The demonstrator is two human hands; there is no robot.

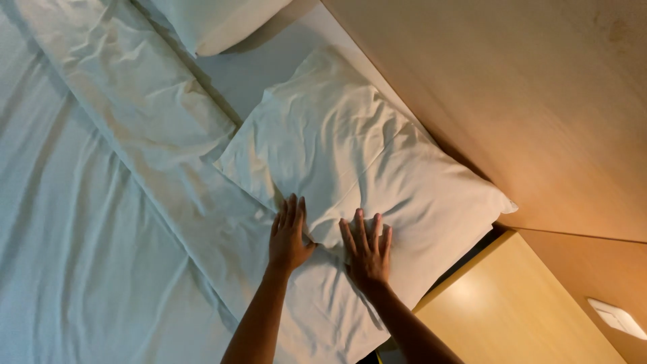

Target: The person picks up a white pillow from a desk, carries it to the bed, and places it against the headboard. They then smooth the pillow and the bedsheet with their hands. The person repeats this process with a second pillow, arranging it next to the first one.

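White rectangular fabric pillow (357, 168) lies flat at the head of the bed, its long far edge running along the tan wooden headboard wall (539, 114), 1 corner pointing toward the light wooden bedside table (499, 310). Surface heavily creased.

Left hand (290, 236): palm down, fingers extended and together, pressed flat on the near edge of the pillow where it meets the folded band of white sheet (155, 141). Released, grasping nothing.

Right hand (367, 249): palm down, fingers spread, pressed flat on the pillow's lower part, just beside the left hand but not touching it. Also released, grasping nothing.

Both forearms enter from the bottom edge of the view.

Folded sheet band runs diagonally from upper left to lower centre, passing under the pillow's near corner. Pale wrinkled bed sheet (67, 256) covers the rest of the mattress to the left.

2nd white pillow (216, 20) sits at the top of the view, well apart from both hands, only partly visible.

White rectangular wall plate (617, 317) shows at the lower right.
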